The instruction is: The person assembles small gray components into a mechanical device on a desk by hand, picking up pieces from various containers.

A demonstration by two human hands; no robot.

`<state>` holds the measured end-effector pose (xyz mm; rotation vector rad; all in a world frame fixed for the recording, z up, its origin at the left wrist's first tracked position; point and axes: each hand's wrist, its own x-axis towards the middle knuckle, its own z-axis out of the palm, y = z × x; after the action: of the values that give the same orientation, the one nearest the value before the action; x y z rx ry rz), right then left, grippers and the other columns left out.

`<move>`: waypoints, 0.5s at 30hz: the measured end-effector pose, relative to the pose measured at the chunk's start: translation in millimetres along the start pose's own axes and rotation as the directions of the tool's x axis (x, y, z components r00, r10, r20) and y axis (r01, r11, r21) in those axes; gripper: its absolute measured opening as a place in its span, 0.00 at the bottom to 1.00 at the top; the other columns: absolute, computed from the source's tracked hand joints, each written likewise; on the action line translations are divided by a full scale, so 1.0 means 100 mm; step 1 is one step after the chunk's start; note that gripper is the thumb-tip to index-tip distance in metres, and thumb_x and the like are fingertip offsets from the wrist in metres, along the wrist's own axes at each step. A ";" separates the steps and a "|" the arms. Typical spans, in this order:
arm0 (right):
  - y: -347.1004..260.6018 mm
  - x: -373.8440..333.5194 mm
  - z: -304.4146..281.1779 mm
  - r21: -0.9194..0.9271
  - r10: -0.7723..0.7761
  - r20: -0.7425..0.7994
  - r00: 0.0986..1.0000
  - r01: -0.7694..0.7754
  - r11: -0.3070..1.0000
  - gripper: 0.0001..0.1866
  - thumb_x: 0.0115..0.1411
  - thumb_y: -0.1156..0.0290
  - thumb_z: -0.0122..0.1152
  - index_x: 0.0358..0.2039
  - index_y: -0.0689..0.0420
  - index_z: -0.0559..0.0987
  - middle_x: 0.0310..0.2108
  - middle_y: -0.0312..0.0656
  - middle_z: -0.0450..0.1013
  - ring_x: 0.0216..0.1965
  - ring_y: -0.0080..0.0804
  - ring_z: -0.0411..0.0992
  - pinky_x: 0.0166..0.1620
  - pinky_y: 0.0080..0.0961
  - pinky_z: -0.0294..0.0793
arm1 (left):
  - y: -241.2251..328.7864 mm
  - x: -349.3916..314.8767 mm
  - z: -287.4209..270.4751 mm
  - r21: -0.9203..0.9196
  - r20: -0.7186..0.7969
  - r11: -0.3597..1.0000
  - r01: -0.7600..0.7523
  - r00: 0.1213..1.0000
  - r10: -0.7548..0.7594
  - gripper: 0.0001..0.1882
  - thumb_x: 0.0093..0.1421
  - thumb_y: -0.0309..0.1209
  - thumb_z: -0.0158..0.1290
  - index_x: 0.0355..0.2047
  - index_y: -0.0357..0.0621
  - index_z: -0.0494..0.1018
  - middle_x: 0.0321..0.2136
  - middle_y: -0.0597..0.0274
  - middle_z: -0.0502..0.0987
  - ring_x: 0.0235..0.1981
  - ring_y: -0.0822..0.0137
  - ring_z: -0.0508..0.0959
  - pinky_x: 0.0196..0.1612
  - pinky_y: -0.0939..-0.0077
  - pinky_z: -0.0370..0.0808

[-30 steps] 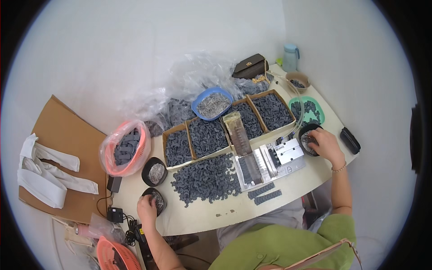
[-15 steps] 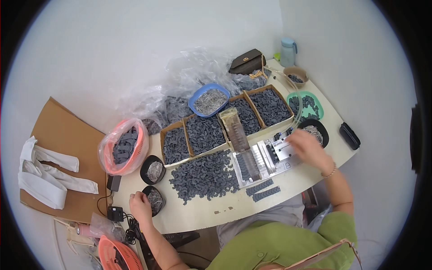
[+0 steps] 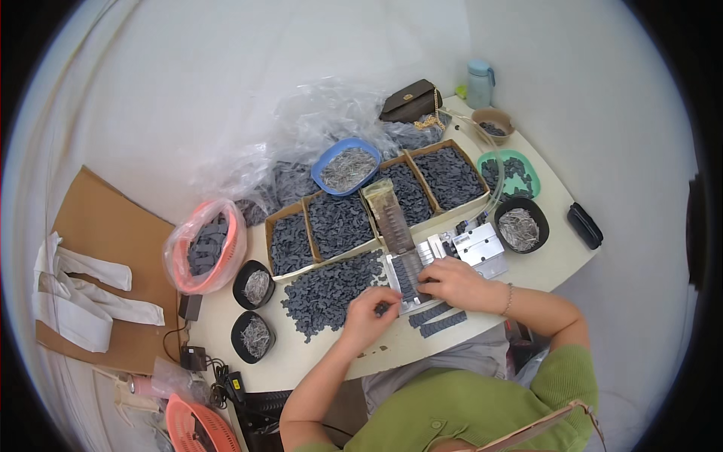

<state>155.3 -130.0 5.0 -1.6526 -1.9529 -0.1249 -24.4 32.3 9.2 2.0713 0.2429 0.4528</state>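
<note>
Both hands are down at the front edge of the table (image 3: 561, 260), right over the metal jig (image 3: 413, 275). The left hand (image 3: 369, 315) sits at the near edge of the loose pile of dark grey parts (image 3: 327, 290), fingers curled in with the tips bunched together like it's pinching one small piece — too small to really make out though. The right hand (image 3: 452, 282) rests palm-down on the jig, fingers held close together and pointing left toward the slotted tray part. Can't tell if it's actually holding anything.

The pile spreads out just left of the jig, in front of a row of cardboard boxes (image 3: 339, 224) filled with the same dark parts. A couple of filled dark strips (image 3: 437, 320) lie just below the jig, near the table edge.

Other stuff around — a blue bowl (image 3: 345, 167) of shiny metal bits behind the boxes, a black bowl (image 3: 521, 224) of the same to the right, two more small black bowls (image 3: 254, 310) on the left, an orange basket (image 3: 203, 245) lined with plastic, a green tray (image 3: 512, 175), and crumpled clear plastic bags (image 3: 316, 120) at the back.
</note>
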 end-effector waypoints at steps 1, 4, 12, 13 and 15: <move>0.01 -0.01 -0.02 0.015 0.000 -0.009 1.000 0.000 1.000 0.13 0.45 0.75 0.59 0.34 0.57 0.80 0.37 0.38 0.72 0.41 0.34 0.70 0.43 0.29 0.70 | 0.01 0.07 0.09 0.106 -0.008 0.992 -0.076 0.997 0.077 0.05 0.48 0.22 0.60 0.26 0.41 0.75 0.33 0.59 0.78 0.37 0.62 0.77 0.41 0.70 0.73; 0.01 -0.09 -0.06 0.023 0.080 -0.029 0.996 -0.080 0.997 0.15 0.45 0.76 0.60 0.36 0.57 0.81 0.39 0.37 0.73 0.43 0.34 0.69 0.44 0.30 0.69 | 0.04 0.21 0.27 0.358 0.001 0.906 -0.226 0.970 0.242 0.08 0.45 0.23 0.62 0.27 0.43 0.77 0.37 0.58 0.76 0.41 0.58 0.74 0.44 0.66 0.69; -0.20 -0.14 -0.07 -0.159 -0.010 0.018 1.000 0.013 0.987 0.15 0.50 0.73 0.54 0.40 0.59 0.78 0.43 0.40 0.72 0.45 0.33 0.69 0.46 0.29 0.66 | 0.05 0.29 -0.12 0.485 -0.036 0.846 -0.223 0.961 0.273 0.10 0.44 0.28 0.63 0.29 0.46 0.78 0.38 0.56 0.76 0.44 0.54 0.72 0.47 0.61 0.68; -0.21 -0.15 -0.07 -0.168 -0.002 0.030 1.000 0.007 0.986 0.16 0.50 0.73 0.54 0.40 0.60 0.78 0.44 0.41 0.72 0.45 0.33 0.69 0.47 0.29 0.66 | 0.04 0.31 -0.30 0.485 -0.095 0.860 -0.161 0.967 0.235 0.10 0.44 0.28 0.63 0.29 0.46 0.78 0.38 0.55 0.76 0.44 0.53 0.73 0.46 0.60 0.69; -0.19 -0.16 -0.04 -0.165 -0.004 0.016 1.000 0.007 0.986 0.15 0.49 0.73 0.56 0.39 0.59 0.78 0.43 0.41 0.72 0.45 0.34 0.69 0.46 0.29 0.67 | -0.01 0.31 -0.71 0.551 -0.219 0.832 -0.066 0.950 0.221 0.10 0.44 0.28 0.63 0.30 0.45 0.78 0.38 0.54 0.76 0.42 0.52 0.73 0.45 0.59 0.69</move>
<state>140.1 -150.3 6.6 -1.7574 -2.0053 -0.2835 -25.6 99.3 47.9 2.5891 0.4173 0.8487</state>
